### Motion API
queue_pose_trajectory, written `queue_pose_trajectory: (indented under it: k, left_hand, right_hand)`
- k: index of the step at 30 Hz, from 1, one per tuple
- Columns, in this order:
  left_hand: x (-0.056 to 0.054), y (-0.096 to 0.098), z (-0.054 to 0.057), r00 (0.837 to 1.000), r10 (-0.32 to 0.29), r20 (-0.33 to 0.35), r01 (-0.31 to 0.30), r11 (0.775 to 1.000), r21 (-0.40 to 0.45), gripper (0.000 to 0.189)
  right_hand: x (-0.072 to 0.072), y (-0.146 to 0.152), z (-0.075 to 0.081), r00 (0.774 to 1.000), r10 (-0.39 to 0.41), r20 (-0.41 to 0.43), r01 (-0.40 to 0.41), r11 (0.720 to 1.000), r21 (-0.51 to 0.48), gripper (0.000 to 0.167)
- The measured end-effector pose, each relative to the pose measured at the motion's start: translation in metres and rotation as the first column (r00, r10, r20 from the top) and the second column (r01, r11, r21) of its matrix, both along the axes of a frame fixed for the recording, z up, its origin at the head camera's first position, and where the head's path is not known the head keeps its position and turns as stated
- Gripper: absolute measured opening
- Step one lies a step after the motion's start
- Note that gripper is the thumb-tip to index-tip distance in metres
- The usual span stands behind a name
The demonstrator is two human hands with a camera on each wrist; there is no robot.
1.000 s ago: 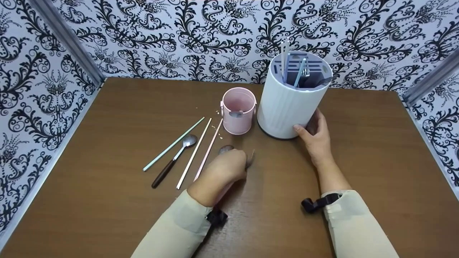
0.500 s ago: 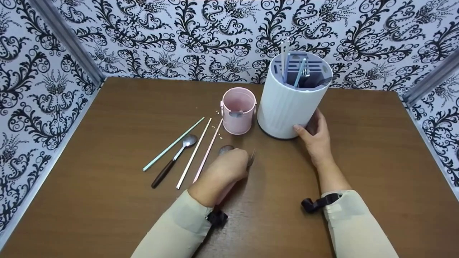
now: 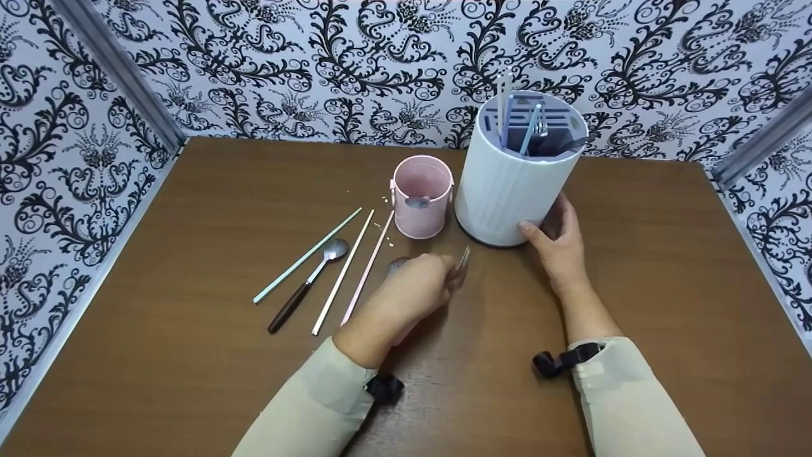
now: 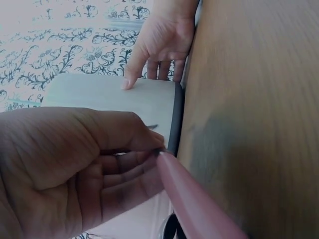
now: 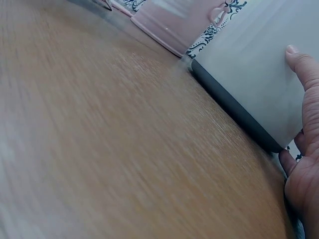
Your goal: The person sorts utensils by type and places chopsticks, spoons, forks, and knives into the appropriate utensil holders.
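Observation:
My left hand [image 3: 415,285] pinches a fork [image 3: 464,259] between thumb and fingers, its tines pointing away above the table. In the left wrist view the fork's pink handle [image 4: 194,199] slants down from the fingertips. Just past the knuckles lies a spoon bowl [image 3: 397,263], its handle hidden by the hand. My right hand [image 3: 561,244] holds the white utensil holder [image 3: 507,197] low on its right side, thumb in front and fingers behind. White and blue chopsticks [image 3: 533,130], a fork and a dark utensil stand in the holder's slotted top.
A pink cup [image 3: 420,219] with a spoon inside stands left of the holder. On the table [image 3: 190,254] lie a mint chopstick [image 3: 307,255], a dark-handled spoon [image 3: 298,304], a white chopstick [image 3: 342,273] and a pink chopstick [image 3: 368,268]. Patterned walls border the table behind and at both sides.
My left hand has moved slightly right and away from me, bringing the fork's tines nearer the holder. The right hand and the holder have stayed still.

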State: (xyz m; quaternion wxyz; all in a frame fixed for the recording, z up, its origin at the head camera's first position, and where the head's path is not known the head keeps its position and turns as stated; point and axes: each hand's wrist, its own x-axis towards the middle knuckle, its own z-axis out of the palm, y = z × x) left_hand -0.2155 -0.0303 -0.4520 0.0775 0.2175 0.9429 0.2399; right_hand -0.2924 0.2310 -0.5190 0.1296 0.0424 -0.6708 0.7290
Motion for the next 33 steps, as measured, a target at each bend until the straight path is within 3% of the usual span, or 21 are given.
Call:
queue_pose_trajectory:
  k: [9, 16, 21, 27, 33]
  left_hand:
    - [-0.001, 0.003, 0.003, 0.995, 0.019, -0.102, -0.012, 0.998, 0.068, 0.008]
    - [0.000, 0.008, 0.006, 0.985, 0.071, -0.155, -0.034, 0.973, 0.230, 0.007]
    - [0.000, 0.010, 0.013, 0.982, 0.085, -0.166, -0.025, 0.941, 0.338, 0.009]
    - [-0.001, 0.015, 0.024, 0.978, 0.101, -0.184, -0.023, 0.924, 0.382, 0.005]
    - [-0.004, 0.023, 0.041, 0.957, 0.128, -0.259, -0.002, 0.901, 0.435, 0.004]
  right_hand:
    - [-0.001, 0.000, 0.000, 1.000, -0.009, 0.002, 0.009, 1.000, 0.021, 0.086]
    - [-0.002, 0.001, -0.001, 1.000, 0.000, 0.018, -0.001, 1.000, 0.029, 0.087]
    - [-0.003, 0.001, -0.002, 1.000, 0.001, 0.004, -0.001, 1.000, 0.026, 0.086]
    - [-0.003, 0.001, -0.004, 1.000, 0.007, -0.008, -0.007, 1.000, 0.014, 0.085]
    - [-0.003, 0.002, -0.005, 1.000, 0.008, -0.016, -0.008, 1.000, 0.010, 0.083]
